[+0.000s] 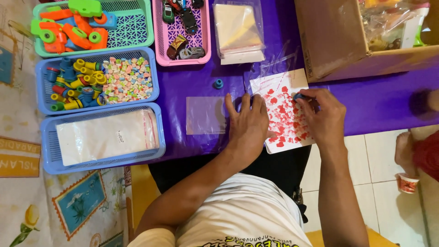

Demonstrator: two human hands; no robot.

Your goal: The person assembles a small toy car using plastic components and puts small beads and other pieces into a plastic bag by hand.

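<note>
On purple table, left hand (247, 120) flat, right hand (323, 117) pinching

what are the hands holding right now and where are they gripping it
Right hand pinches a small blue plastic piece at its fingertips; left hand holds nothing.

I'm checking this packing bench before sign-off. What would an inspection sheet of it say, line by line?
Surface: purple table cover, with a clear film square lying flat.
Job's things: white card with red hearts under both hands; small blue piece at the right fingertips.
Clutter: green basket of toy vehicles, pink basket of toy cars, blue basket of small parts and candy, blue basket with a bag stack, loose blue cap, bag pile, cardboard box.
Grippers: left hand pressed flat; right hand pinching the piece.
Cables: nothing seen.
Surroundings: tiled floor, paper cup, patterned mat.
</note>
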